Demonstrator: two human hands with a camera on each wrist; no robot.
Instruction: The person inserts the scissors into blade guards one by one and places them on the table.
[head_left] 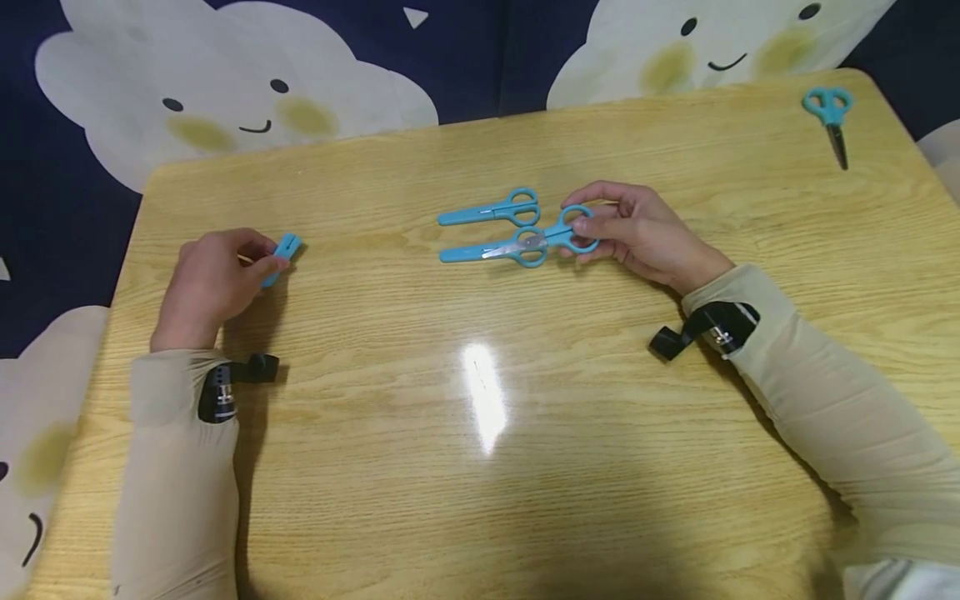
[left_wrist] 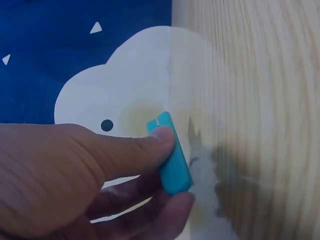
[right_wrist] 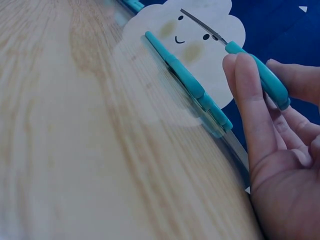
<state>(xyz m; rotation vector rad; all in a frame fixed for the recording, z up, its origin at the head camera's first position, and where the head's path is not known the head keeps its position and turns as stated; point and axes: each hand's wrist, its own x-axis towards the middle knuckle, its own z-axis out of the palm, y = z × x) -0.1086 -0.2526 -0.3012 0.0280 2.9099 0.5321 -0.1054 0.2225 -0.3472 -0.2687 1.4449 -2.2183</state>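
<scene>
At the left of the head view, my left hand [head_left: 206, 285] pinches a small blue scissors cover [head_left: 288, 245] between thumb and fingers. A slot shows at the upper end of that blue cover [left_wrist: 176, 172] in the left wrist view. My right hand [head_left: 654, 236] grips blue-handled scissors [head_left: 557, 237] by the finger loops, their bare metal blades pointing left. In the right wrist view the held scissors [right_wrist: 270, 82] are raised over the table. Below them lie one pair of covered scissors [head_left: 468, 216] and a second covered pair [head_left: 461, 254], side by side. The held blades overlap the nearer pair in the head view.
Another pair of blue scissors [head_left: 828, 108], blades bare, lies near the table's far right corner. The wooden table [head_left: 390, 475] meets a dark blue cloth with white clouds [head_left: 495, 58] at its back and left edges.
</scene>
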